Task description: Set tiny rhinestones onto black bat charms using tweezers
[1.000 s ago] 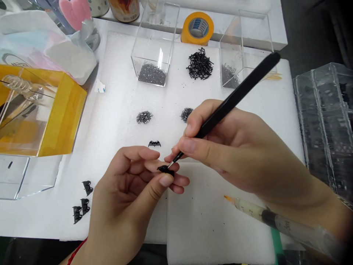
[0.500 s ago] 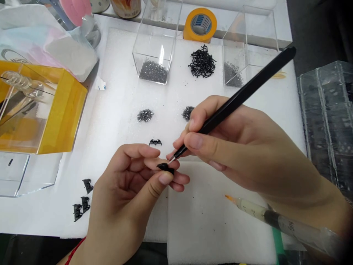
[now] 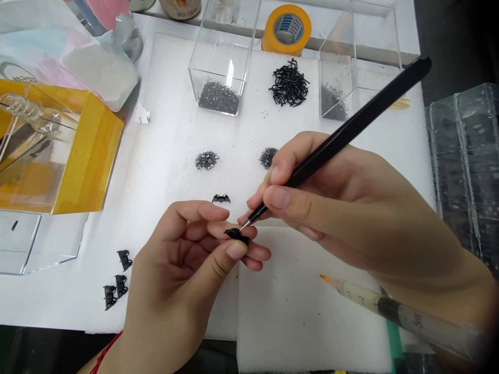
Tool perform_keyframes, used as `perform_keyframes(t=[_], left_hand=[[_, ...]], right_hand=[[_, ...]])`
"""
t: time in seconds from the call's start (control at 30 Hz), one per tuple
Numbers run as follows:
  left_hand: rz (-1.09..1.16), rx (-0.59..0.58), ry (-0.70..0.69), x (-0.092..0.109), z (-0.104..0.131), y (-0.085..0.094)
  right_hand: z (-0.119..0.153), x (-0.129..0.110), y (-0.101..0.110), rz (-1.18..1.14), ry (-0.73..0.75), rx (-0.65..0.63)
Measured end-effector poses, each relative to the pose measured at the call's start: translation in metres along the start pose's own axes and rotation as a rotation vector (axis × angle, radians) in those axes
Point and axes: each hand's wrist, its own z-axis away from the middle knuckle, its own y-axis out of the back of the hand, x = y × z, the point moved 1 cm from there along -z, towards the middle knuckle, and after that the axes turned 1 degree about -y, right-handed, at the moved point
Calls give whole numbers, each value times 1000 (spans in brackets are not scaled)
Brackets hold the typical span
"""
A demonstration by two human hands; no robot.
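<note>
Between the thumb and fingers of my left hand is a small black plastic part, partly covered by the fingertips. My right hand grips a pair of black tweezers slantwise, their metal tip at the upper side of the part. Whether the tip pinches anything is too small to tell. A similar black part lies on the white foam sheet just beyond my left fingers. Several more black parts lie left of my left wrist. Two small piles of tiny metal pieces sit farther back.
A syringe with an orange tip lies under my right forearm. At the back stand a clear box of tiny pieces, yellow tape, a heap of bent black pieces and another clear box. A yellow-sided box stands left.
The whole view has shifted slightly. Both hands keep nearly the same pose, with the tweezers' tip still at the small black part.
</note>
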Motion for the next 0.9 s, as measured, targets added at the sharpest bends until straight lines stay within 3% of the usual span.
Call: perform_keyframes(t=[0.73,0.9], left_hand=[[33,68,6,0,-2,-4],[24,61,6,1,-2,-5]], right_hand=[[0,-2,2,74,-11,22],[-1,-3,2,7,-54,-33]])
